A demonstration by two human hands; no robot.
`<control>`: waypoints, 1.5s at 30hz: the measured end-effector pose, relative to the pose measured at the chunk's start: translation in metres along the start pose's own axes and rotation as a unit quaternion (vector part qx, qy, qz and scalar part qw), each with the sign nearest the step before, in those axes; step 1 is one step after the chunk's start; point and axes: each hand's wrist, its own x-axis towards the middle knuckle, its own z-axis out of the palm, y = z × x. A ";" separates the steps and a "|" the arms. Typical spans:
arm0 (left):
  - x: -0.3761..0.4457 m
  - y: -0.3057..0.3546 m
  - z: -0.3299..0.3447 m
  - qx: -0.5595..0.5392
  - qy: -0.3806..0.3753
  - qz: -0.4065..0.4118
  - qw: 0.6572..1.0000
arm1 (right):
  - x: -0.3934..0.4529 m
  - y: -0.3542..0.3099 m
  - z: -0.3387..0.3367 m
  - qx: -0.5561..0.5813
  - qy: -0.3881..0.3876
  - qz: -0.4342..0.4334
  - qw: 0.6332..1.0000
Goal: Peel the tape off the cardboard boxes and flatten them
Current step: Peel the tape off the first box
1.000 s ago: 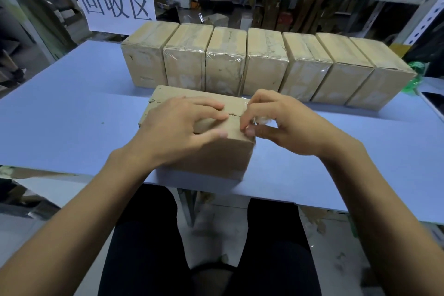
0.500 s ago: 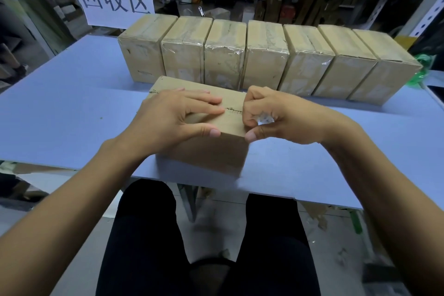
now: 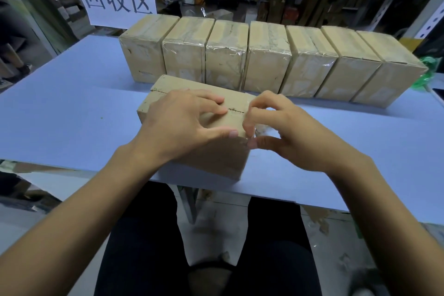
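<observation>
The brown rectangular cardboard box [image 3: 206, 149] is lying on the pale blue table [image 3: 72, 115], at the near edge and just in front of the row of seven tape-wrapped brown cardboard boxes [image 3: 266, 60]. The left hand [image 3: 177, 125] is resting on top of the near box, fingers spread and lightly bent, pressing it down without gripping it. The right hand [image 3: 288, 132] is working at the right end of the same box, thumb and forefinger curled in toward a scrap of clear tape [image 3: 262, 128]; it appears to be pinching the tape, though the film is too thin and blurred to be certain.

Assessment: the step in hand is lifting the tape end along the top seam. To do it well, the left hand should be bearing down close to the peel point so the box is not shifting, and the right hand should be pulling low along the seam, steadily, so the strip is coming away whole rather than tearing.
</observation>
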 end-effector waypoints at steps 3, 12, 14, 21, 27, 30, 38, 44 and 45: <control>-0.003 -0.006 0.005 -0.034 0.014 -0.015 0.999 | 0.008 0.000 -0.006 -0.026 -0.047 0.005 0.999; -0.006 -0.014 0.002 -0.056 0.021 0.034 0.998 | -0.005 0.028 -0.021 0.229 -0.054 0.027 0.972; -0.006 -0.014 0.002 -0.060 0.028 0.041 0.997 | -0.009 0.031 -0.008 0.296 0.036 0.070 0.952; -0.004 0.036 0.017 0.108 0.042 -0.024 0.993 | -0.001 0.007 0.034 0.175 0.275 0.171 0.930; -0.004 0.036 0.021 0.097 0.048 -0.013 0.994 | 0.005 0.032 0.026 0.329 0.247 0.170 0.895; -0.006 0.028 0.016 0.035 0.014 0.012 0.999 | 0.006 0.040 0.017 0.358 0.245 0.149 0.889; -0.010 0.009 0.007 -0.006 -0.056 0.059 0.997 | 0.005 0.038 0.035 0.159 0.288 0.205 0.922; -0.015 0.008 0.018 0.028 0.001 0.064 0.998 | -0.004 0.016 0.046 0.298 0.221 0.218 0.903; -0.014 0.009 0.020 0.035 0.013 0.065 0.997 | -0.002 0.019 0.047 0.317 0.226 0.214 0.896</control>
